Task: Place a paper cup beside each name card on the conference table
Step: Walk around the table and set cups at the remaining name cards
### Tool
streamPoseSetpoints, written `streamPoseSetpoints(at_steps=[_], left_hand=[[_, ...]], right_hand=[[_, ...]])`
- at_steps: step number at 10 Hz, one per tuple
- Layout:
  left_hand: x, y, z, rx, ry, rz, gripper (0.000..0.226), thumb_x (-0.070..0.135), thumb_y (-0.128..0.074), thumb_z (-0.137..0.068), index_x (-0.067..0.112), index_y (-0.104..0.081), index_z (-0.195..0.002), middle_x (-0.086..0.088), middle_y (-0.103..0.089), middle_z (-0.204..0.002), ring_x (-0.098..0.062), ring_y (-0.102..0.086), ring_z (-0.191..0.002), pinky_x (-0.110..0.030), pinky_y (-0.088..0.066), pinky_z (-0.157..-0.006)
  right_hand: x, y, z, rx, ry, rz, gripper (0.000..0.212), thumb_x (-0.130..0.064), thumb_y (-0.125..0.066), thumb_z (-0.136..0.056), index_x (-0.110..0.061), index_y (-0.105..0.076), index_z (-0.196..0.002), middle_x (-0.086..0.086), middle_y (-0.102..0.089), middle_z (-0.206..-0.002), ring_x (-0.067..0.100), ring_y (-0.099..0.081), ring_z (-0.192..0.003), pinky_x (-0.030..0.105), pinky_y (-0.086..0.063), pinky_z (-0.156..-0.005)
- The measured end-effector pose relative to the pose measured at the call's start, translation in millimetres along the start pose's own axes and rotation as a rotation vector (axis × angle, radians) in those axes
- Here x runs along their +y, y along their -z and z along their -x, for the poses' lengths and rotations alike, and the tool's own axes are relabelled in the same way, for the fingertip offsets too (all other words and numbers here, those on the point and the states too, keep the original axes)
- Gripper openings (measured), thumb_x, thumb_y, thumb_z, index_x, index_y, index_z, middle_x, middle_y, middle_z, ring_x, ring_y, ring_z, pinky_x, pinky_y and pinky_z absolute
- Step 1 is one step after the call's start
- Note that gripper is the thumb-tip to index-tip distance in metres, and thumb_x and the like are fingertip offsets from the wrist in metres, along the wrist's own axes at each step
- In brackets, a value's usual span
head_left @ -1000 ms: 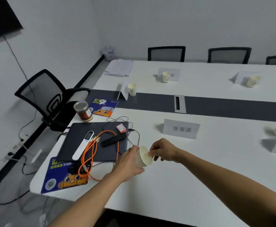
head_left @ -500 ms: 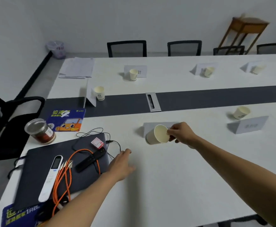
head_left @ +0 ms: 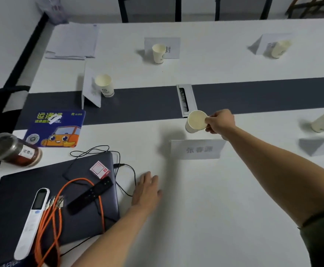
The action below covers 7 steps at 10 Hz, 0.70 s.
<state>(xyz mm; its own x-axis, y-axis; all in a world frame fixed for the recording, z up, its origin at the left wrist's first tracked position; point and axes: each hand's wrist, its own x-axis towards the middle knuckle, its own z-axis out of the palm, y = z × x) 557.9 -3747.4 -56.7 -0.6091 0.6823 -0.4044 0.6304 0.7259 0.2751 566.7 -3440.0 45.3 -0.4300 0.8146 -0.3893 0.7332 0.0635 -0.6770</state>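
One round paper cup (head_left: 195, 121) pinched in right fingers (head_left: 208, 120), left fingers (head_left: 147, 177) flat, spread.

Held tilted by its rim, empty white paper cup (head_left: 195, 121) just beyond folded white name card (head_left: 197, 149), mid-worktop.

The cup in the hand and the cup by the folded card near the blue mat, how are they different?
The held cup is pinched at its rim by the right hand and tilted, so its mouth faces the camera; the far cup stands upright on the table, untouched. The far cup shows a small green logo on its side; the held cup's side is mostly hidden. Both are white paper cups, and empty.
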Motion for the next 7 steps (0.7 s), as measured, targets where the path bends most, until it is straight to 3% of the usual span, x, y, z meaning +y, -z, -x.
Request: streamPoseSetpoints(at_steps=[1,2,5,7], left_hand=[[-1.0,-17.4,-10.8,-0.008,0.027,-0.09,0.056,0.039,-0.036,-0.1,0.014,-0.03,-0.149,-0.017,-0.014,-0.161,-0.033,-0.011,-0.15,-0.04,-0.011,-0.121],[-3.7,-33.7,-15.5,0.019,0.037,-0.128,0.064,0.046,-0.03,-0.093,0.011,-0.046,-0.144,-0.022,-0.034,-0.154,-0.039,-0.032,-0.143,-0.047,-0.021,-0.116],[-14.0,-61.1,-15.8,0.124,-0.009,-0.127,0.068,0.05,-0.032,-0.096,0.009,-0.033,-0.151,-0.023,-0.024,-0.158,-0.038,-0.022,-0.147,-0.05,-0.017,-0.117],[-13.7,-63.2,-18.1,0.187,-0.017,-0.145,0.068,0.05,-0.03,-0.095,0.008,-0.035,-0.149,-0.024,-0.027,-0.157,-0.04,-0.025,-0.146,-0.05,-0.017,-0.116]], right_hand=[[7.5,-15.5,-21.9,-0.005,-0.034,0.063,0.025,-0.011,-0.071,-0.086,0.003,-0.067,-0.107,0.014,-0.072,-0.079,0.021,-0.072,-0.064,0.034,-0.063,-0.068],[12.6,-25.1,-36.2,-0.004,-0.041,0.116,0.023,-0.011,-0.07,-0.086,0.002,-0.069,-0.105,0.014,-0.073,-0.076,0.024,-0.075,-0.069,0.038,-0.063,-0.073],[15.6,-32.7,-55.5,-0.034,-0.021,0.195,0.022,-0.014,-0.07,-0.087,0.001,-0.071,-0.103,0.011,-0.071,-0.072,0.021,-0.07,-0.062,0.034,-0.062,-0.067],[14.9,-26.1,-48.8,-0.074,0.009,0.201,0.024,-0.021,-0.071,-0.083,0.0,-0.072,-0.094,0.013,-0.074,-0.079,0.028,-0.075,-0.077,0.038,-0.062,-0.073]])
